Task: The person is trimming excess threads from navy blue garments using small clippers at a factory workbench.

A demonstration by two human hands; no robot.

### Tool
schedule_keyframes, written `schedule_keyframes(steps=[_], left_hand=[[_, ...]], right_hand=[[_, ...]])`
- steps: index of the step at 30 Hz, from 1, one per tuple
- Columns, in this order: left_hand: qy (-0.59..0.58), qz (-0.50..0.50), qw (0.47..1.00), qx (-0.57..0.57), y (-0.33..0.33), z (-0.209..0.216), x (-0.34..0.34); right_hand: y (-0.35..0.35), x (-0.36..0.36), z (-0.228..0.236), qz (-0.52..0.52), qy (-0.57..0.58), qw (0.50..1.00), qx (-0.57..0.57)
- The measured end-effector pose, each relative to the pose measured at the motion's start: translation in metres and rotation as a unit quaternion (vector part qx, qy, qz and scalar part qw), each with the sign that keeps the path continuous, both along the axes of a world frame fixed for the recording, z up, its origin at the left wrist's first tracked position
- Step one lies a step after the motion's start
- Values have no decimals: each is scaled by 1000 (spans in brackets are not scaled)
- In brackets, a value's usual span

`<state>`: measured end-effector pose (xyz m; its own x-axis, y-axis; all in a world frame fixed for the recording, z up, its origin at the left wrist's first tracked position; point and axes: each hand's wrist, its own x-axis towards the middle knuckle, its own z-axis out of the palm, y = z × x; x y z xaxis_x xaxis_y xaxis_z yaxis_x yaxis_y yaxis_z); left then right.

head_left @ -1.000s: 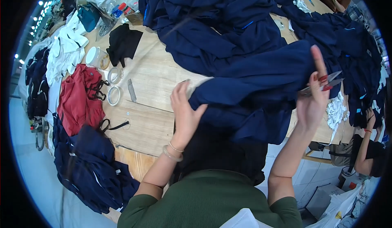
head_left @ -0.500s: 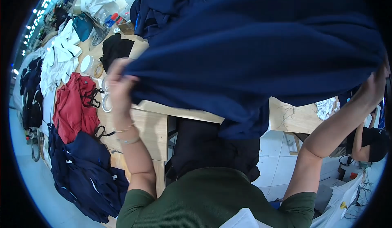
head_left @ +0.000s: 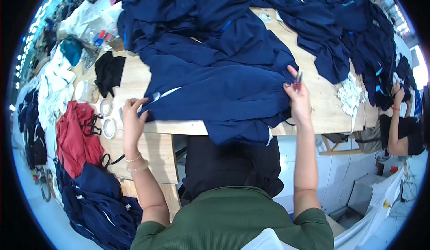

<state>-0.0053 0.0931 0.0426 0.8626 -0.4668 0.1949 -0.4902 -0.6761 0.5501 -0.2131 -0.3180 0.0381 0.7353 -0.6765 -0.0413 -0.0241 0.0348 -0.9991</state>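
A navy blue garment (head_left: 224, 93) lies spread across the wooden table (head_left: 152, 142), its lower edge hanging over the front. My left hand (head_left: 132, 113) grips its left edge near a white label. My right hand (head_left: 298, 95) pinches the garment's right edge and also holds a small pair of thread snips with a red grip (head_left: 298, 79) between the fingers. A black piece of cloth (head_left: 233, 165) hangs below the table edge in front of me.
A heap of navy garments (head_left: 197, 12) fills the far table, with more at the right (head_left: 358, 39). A red garment (head_left: 78, 136), tape rolls (head_left: 107, 115), black cloth (head_left: 109, 71) and white cloth sit left. Another person (head_left: 401, 124) is at the right.
The navy garment, held up in the air half a second ago, has come down and now lies flat on the table. Both hands moved down and apart to its edges.
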Motion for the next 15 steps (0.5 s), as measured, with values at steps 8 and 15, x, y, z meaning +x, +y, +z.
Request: schedule_keyframes(steps=[8,15], left_hand=[[73,-222,932,-276,-182,32,-100],[69,-283,900,-325,-257,13,-108]], right_hand=[[28,-4,3,-41,-66,995,57],[38,-7,20,-41,-96,991,79]])
